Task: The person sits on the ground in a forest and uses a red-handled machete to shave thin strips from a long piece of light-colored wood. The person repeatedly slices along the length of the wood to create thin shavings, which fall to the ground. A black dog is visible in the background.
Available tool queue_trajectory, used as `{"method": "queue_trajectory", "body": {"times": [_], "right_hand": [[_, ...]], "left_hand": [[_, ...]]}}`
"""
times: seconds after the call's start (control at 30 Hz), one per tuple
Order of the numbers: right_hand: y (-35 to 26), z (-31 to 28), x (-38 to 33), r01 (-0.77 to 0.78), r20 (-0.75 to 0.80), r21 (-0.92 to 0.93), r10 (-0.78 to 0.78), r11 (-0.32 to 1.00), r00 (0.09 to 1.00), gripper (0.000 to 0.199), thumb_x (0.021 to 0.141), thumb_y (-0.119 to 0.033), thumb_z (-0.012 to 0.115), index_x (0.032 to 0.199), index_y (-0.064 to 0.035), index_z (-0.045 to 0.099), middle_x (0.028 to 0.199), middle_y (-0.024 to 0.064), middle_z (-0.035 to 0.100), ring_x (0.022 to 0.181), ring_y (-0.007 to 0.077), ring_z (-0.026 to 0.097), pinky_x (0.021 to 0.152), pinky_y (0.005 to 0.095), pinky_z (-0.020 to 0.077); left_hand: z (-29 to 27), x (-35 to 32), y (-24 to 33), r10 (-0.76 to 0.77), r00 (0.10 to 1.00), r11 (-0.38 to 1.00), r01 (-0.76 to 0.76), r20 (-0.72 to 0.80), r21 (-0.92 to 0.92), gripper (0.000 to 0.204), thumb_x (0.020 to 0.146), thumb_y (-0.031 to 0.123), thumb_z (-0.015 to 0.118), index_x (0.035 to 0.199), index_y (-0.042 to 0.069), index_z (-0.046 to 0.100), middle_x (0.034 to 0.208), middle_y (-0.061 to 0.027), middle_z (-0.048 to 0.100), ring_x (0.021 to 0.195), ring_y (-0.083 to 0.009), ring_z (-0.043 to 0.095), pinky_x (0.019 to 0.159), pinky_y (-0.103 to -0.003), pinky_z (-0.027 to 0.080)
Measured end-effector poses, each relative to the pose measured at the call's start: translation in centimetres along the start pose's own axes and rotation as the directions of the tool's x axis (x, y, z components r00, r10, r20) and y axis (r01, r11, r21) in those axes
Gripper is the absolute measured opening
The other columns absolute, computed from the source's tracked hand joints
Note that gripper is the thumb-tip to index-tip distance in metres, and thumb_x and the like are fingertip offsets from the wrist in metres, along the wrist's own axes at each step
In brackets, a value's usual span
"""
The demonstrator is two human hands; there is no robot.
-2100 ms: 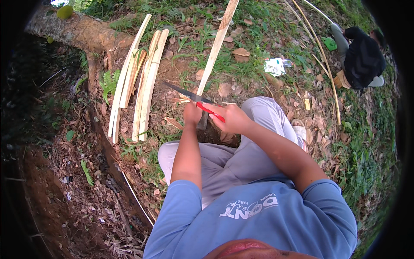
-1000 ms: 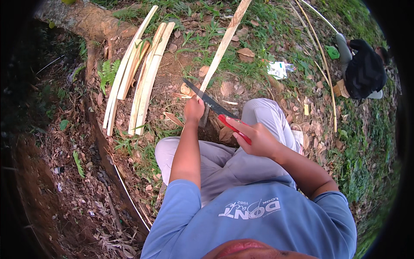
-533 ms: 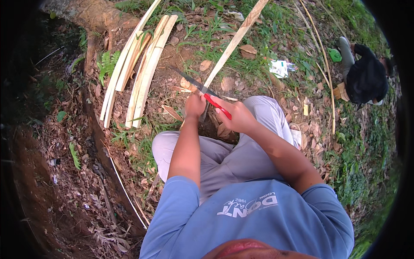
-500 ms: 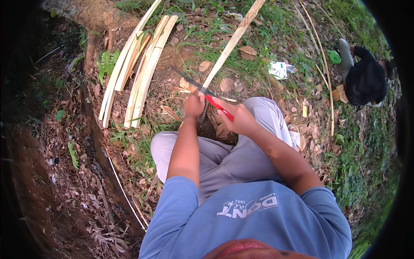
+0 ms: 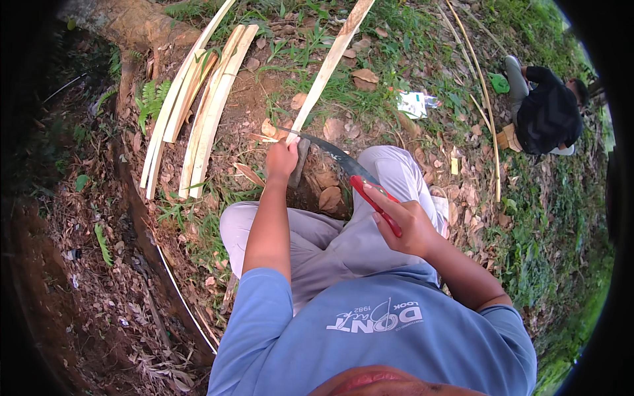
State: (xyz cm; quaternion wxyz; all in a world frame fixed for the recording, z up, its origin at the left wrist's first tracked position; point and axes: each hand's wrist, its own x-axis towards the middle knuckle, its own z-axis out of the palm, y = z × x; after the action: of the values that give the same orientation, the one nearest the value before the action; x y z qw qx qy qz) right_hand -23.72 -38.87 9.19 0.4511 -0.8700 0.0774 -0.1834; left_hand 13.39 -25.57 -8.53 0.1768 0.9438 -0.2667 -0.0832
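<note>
My left hand (image 5: 282, 160) is closed around the near end of a long pale wooden strip (image 5: 333, 63), which runs away from me toward the top edge. In my right hand (image 5: 411, 228) is the red handle of a curved pruning saw (image 5: 338, 158), near my right knee. Its dark blade slants up and left, and the tip lies at the strip beside my left fingers. Whether the teeth touch the wood I cannot tell. A small greyish wooden stake (image 5: 300, 162) stands just right of my left hand, under the blade.
Several pale strips (image 5: 214, 125) lie on the ground to the left, beside a ditch edge (image 5: 142, 218). A white packet (image 5: 413, 104) lies at the right, near a long thin pole (image 5: 485, 92). Another person (image 5: 548, 109) in dark clothing sits at the far right.
My right hand has drawn the saw back toward me and to the right, away from my left hand. My left hand still grips the strip. The whole view has shifted slightly.
</note>
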Motion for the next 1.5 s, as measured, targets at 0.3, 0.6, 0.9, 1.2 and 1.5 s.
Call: {"method": "queue_trajectory", "body": {"times": [0.3, 0.6, 0.9, 1.2, 1.5], "right_hand": [[0.1, 0.8, -1.1, 0.006, 0.145, 0.027, -0.010, 1.000, 0.989, 0.062, 0.093, -0.011, 0.074, 0.153, -0.0118, 0.062, 0.073, 0.0203, 0.072, 0.056, 0.0413, 0.067, 0.055, 0.0501, 0.0570], [1.0, 0.9, -0.6, -0.050, 0.027, 0.134, 0.046, 0.990, 0.999, 0.058, 0.096, -0.006, 0.071, 0.153, -0.0099, 0.062, 0.080, 0.0200, 0.075, 0.056, 0.0374, 0.069, 0.056, 0.0452, 0.0556], [1.0, 0.4, 0.1, -0.048, 0.079, 0.046, 0.044, 0.998, 0.996, 0.057, 0.097, -0.006, 0.071, 0.154, -0.0075, 0.062, 0.105, 0.0213, 0.080, 0.062, 0.0356, 0.073, 0.061, 0.0419, 0.0586], [1.3, 1.3, 0.5, -0.016, -0.041, 0.138, 0.022, 0.990, 0.999, 0.057, 0.096, -0.013, 0.075, 0.151, -0.0115, 0.064, 0.105, 0.0224, 0.080, 0.057, 0.0410, 0.069, 0.055, 0.0470, 0.0580], [1.6, 2.7, 2.3, -0.016, -0.018, 0.125, 0.018, 0.992, 1.000, 0.057, 0.097, -0.010, 0.074, 0.152, -0.0101, 0.063, 0.090, 0.0259, 0.077, 0.059, 0.0423, 0.070, 0.055, 0.0462, 0.0556]], "left_hand": [[1.2, 0.8, -1.7, 0.036, 0.998, 0.999, -0.037, -0.054, -0.025, 0.036, 0.099, 0.029, 0.066, 0.103, -0.005, 0.078, 0.092, -0.0315, 0.075, 0.090, -0.0509, 0.074, 0.081, -0.059, 0.060], [0.4, 0.8, -1.1, -0.040, 0.999, 0.990, 0.041, 0.009, -0.135, 0.055, 0.093, 0.047, 0.079, 0.101, -0.007, 0.079, 0.090, -0.0330, 0.075, 0.089, -0.0501, 0.075, 0.078, -0.055, 0.059], [-1.5, 2.3, -1.5, -0.045, 0.991, 0.994, 0.057, 0.123, -0.096, 0.057, 0.092, 0.048, 0.083, 0.103, -0.007, 0.079, 0.089, -0.0312, 0.076, 0.086, -0.0461, 0.077, 0.076, -0.051, 0.058], [-2.4, 0.2, 1.5, 0.077, 0.991, 0.994, -0.084, -0.108, -0.063, 0.064, 0.081, 0.042, 0.092, 0.120, -0.003, 0.066, 0.105, -0.0272, 0.076, 0.099, -0.0485, 0.074, 0.087, -0.054, 0.059], [-0.9, 0.2, -0.7, 0.063, 0.985, 0.995, -0.074, -0.164, -0.062, 0.057, 0.096, 0.043, 0.080, 0.118, -0.004, 0.056, 0.120, -0.0308, 0.067, 0.110, -0.0518, 0.068, 0.092, -0.058, 0.056]]}}
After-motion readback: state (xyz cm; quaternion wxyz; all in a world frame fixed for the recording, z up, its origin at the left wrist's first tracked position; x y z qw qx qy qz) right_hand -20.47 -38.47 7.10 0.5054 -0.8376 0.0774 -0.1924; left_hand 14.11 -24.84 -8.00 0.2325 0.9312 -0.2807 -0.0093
